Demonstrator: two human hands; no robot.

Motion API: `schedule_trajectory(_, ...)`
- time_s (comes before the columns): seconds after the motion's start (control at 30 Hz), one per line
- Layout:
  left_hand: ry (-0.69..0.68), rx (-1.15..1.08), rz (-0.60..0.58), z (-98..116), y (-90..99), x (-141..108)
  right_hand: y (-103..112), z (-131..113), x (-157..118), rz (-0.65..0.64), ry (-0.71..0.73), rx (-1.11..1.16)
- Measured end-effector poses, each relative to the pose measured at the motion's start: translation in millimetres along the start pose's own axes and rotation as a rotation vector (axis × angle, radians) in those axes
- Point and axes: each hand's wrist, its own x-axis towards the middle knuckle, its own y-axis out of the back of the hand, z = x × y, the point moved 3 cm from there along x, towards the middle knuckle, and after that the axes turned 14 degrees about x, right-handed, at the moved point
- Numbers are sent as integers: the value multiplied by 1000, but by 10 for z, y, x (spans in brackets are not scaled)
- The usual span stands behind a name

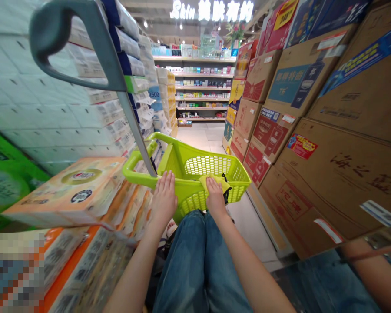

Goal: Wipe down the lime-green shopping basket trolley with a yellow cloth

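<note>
Forearms (139,265), left hand (164,194) flat on perforated lime basket (189,192), right hand (216,196) on yellow cloth (225,185), grip unclear

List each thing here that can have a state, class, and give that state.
Green basket: upright, open-topped
Grey handle: raised, slanting
Yellow cloth: draped over the basket edge
Left grip: open, laid on the basket edge
Right grip: resting on the cloth
Orange-white pack: lying flat, apparently sealed
Cardboard boxes: stacked, apparently closed
Back shelves: stocked
Sign: lit

Shop: stocked shelves (203,75), stacked cartons (345,174), shopping basket (186,187) (lit sign (204,10) overhead).
</note>
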Motion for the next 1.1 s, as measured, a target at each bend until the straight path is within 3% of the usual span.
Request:
schedule_trajectory(0.1,2,-9,10,-4,-19,0,-165,-365,95,-33,-55,14)
schedule_trajectory(0.2,4,-5,13,-5,-23,4,-391,-829,180,-117,49,73)
schedule_trajectory(0.27,11,3,13,-5,-9,7,-481,-1005,193,-131,102,104)
schedule_trajectory(0.37,8,11,8,3,25,8,-475,-949,147,-147,139,111)
schedule_trajectory(0.6,4,3,9,7,24,1,-86,-78,-29,-61,114,30)
schedule_trajectory(0.7,6,-9,16,1,-1,1,-2,97,-60,-2,50,18)
schedule_trajectory(0.77,4,-13,15,0,-8,3,-40,30,-42,27,-21,19)
schedule_trajectory(0.83,1,-13,14,0,-6,8,-154,-185,4,24,-57,39)
schedule_trajectory(1.0,9,6,-7,1,-3,14,-489,-845,115,-92,103,145)
schedule_trajectory(1.1,5,10,-12,6,1,10,-510,-871,109,-114,149,148)
